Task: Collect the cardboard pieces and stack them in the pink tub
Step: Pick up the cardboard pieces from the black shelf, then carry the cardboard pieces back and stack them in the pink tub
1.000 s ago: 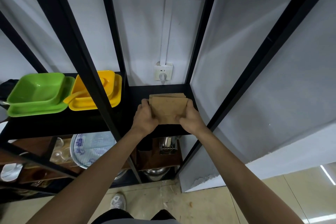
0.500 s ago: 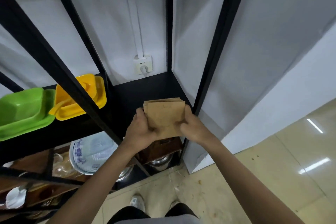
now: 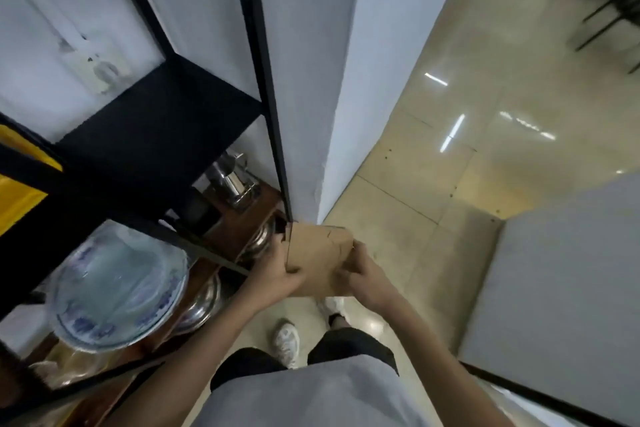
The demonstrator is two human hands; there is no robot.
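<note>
A small stack of brown cardboard pieces (image 3: 318, 250) is held in front of my body, away from the black shelf (image 3: 162, 121). My left hand (image 3: 277, 274) grips its left edge and my right hand (image 3: 363, 274) grips its right and lower edge. The pieces lie roughly flat and slightly fanned. No pink tub is in view.
The black metal rack stands at left with a yellow dish (image 3: 17, 191) on its upper shelf. Lower shelves hold a blue-patterned plate (image 3: 114, 288) and steel pots (image 3: 232, 180). A white wall corner (image 3: 339, 114) is just ahead. Beige tiled floor (image 3: 450, 166) opens to the right, beside a grey surface (image 3: 561, 288).
Both hands have drawn the cardboard stack off the shelf and down toward my body. The view has swung right, toward the floor and away from the rack.
</note>
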